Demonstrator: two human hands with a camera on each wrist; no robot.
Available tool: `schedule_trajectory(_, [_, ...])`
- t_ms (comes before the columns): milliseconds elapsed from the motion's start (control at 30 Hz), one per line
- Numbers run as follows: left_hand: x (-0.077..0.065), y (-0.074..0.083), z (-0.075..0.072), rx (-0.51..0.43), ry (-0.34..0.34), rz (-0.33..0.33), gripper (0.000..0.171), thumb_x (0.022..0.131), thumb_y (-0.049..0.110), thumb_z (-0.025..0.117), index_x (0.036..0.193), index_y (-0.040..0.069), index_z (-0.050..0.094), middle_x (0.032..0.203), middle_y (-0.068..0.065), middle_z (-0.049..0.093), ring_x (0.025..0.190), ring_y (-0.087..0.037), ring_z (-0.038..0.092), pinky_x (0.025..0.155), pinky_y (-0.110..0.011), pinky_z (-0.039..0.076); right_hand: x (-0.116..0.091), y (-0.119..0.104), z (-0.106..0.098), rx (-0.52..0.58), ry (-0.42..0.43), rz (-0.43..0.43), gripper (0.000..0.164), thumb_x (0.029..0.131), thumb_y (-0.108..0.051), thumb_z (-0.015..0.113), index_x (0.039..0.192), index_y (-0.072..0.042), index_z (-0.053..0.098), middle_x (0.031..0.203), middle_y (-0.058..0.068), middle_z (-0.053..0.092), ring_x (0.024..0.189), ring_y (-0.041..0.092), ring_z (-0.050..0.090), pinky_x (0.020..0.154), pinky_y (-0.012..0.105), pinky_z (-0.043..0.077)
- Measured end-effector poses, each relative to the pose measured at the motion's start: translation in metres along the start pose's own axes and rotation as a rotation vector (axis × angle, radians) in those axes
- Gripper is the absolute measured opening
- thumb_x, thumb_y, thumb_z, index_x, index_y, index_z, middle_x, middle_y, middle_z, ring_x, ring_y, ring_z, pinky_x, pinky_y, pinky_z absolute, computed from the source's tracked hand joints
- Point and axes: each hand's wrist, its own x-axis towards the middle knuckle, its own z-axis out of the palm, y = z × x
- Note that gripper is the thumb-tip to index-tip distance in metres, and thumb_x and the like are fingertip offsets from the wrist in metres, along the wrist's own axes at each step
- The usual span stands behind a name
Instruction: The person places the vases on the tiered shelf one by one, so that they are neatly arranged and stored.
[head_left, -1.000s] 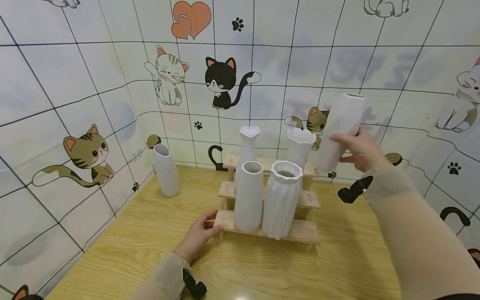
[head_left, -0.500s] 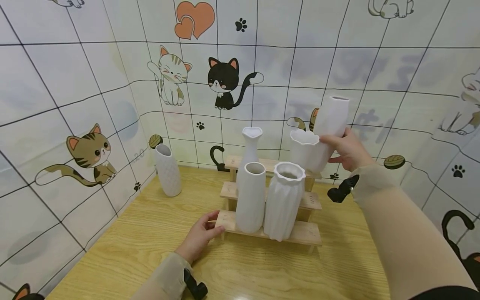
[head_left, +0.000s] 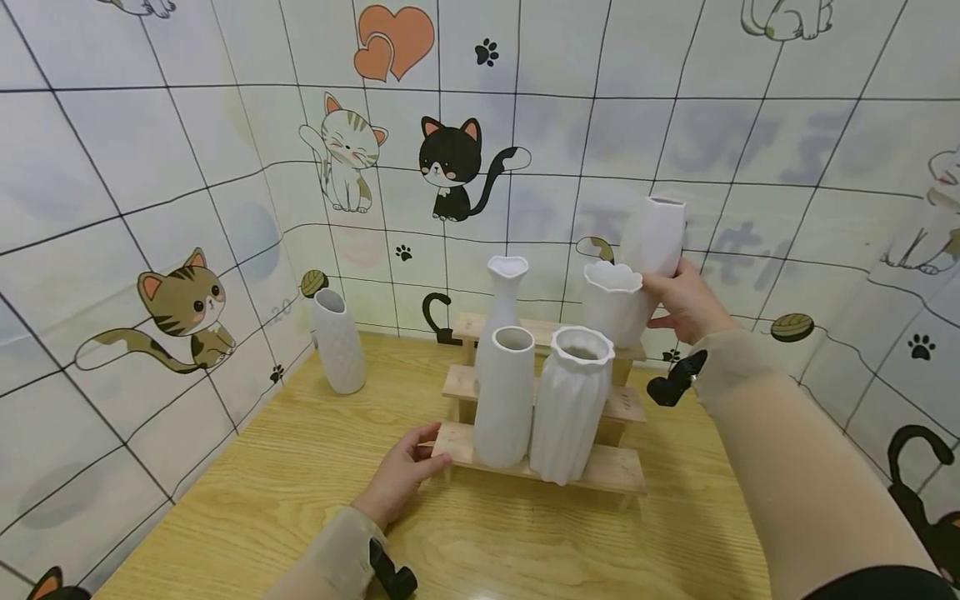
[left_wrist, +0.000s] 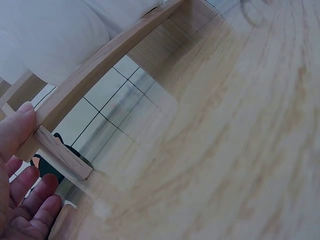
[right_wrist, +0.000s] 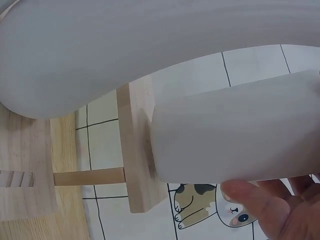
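My right hand (head_left: 688,302) holds a smooth white vase (head_left: 654,235) with a narrow, squarish mouth at the right end of the top step. In the right wrist view, that vase's base (right_wrist: 165,142) is right at the step's surface. A scalloped-rim white vase (head_left: 611,304) stands in front and hides its lower part in the head view. With thumb above and fingers lower, my left hand (head_left: 401,473) grips the left end of the bottom step of a three-step wooden stand (head_left: 618,468). A plain cylindrical vase (head_left: 504,400) and a pleated vase (head_left: 570,408) stand on the stand's front.
A slim vase with a flared mouth (head_left: 506,287) stands at the stand's left, behind the cylindrical one. On the wooden table (head_left: 300,517), a textured white vase (head_left: 339,346) stands alone at the back left. A cat-patterned tiled wall (head_left: 540,133) closes off the back and left.
My right hand has carried its vase leftward and slightly down, from beside the stand to the top step's right end behind the scalloped vase. My left hand keeps its grip on the stand.
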Motion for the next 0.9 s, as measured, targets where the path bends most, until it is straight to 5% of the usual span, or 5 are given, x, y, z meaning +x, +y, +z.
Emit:
schedule_trajectory(533, [0.001, -0.001, 0.001, -0.02, -0.002, -0.004, 0.068, 0.087, 0.026, 0.074, 0.144, 0.009, 0.042, 0.126, -0.013, 0.054, 0.106, -0.023, 0.053, 0.084, -0.034, 0.047, 0.005, 0.001, 0.009, -0.027, -0.024, 0.009, 0.08, 0.095, -0.034, 0.058, 0.153, -0.008, 0.008, 0.153, 0.02, 0.018, 0.135, 0.041, 0.026, 0.099, 0.068, 0.031])
schedule_trajectory(767, [-0.005, 0.012, 0.001, -0.024, -0.009, -0.016, 0.067, 0.087, 0.021, 0.073, 0.144, 0.005, 0.041, 0.122, -0.014, 0.056, 0.104, -0.023, 0.054, 0.083, -0.035, 0.047, 0.007, 0.001, 0.01, -0.031, -0.033, 0.003, 0.077, 0.094, -0.035, 0.061, 0.151, -0.01, 0.015, 0.149, 0.018, 0.024, 0.131, 0.039, 0.031, 0.098, 0.066, 0.033])
schedule_trajectory(900, [0.001, 0.0, 0.001, -0.02, 0.006, -0.012, 0.068, 0.087, 0.025, 0.074, 0.144, 0.008, 0.042, 0.122, -0.012, 0.056, 0.104, -0.022, 0.054, 0.082, -0.033, 0.047, 0.008, 0.002, 0.011, -0.035, -0.045, -0.009, 0.077, 0.094, -0.036, 0.061, 0.151, -0.012, 0.016, 0.15, 0.017, 0.023, 0.132, 0.038, 0.03, 0.098, 0.067, 0.032])
